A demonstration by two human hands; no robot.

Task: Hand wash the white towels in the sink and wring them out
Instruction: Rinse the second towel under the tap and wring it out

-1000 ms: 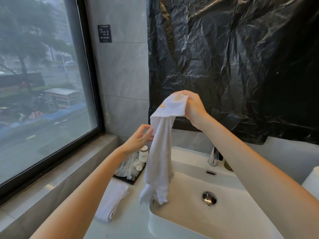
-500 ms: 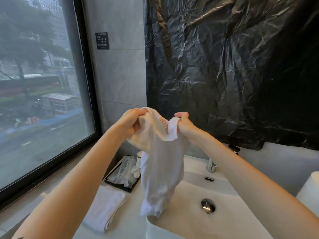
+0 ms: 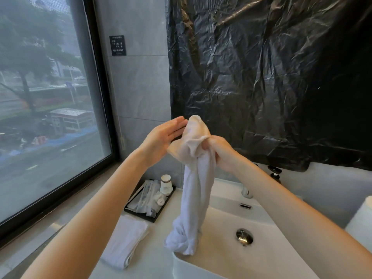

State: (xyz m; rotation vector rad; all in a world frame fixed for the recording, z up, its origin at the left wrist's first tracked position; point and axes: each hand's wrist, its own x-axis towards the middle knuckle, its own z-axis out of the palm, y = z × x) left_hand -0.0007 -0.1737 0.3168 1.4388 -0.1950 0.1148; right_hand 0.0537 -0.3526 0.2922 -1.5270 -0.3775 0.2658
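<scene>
One towel (image 3: 196, 198) hangs upright from the right hand (image 3: 219, 150), clenched round its top; the left hand (image 3: 161, 139), fingers straight, touches its left side.

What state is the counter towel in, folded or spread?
Folded: the counter towel lies in a neat stack beside the sink, layered edges showing.

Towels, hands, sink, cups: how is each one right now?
hanging towel: bunched, held up, lower end at the sink's rim.
right hand: grips the hanging towel near its top.
left hand: flat, fingers straight, against the towel's top.
folded towel: folded, lying on the counter left of the sink.
sink: no pooled water showing.
paper cups: stacked upside down on the black tray.
</scene>
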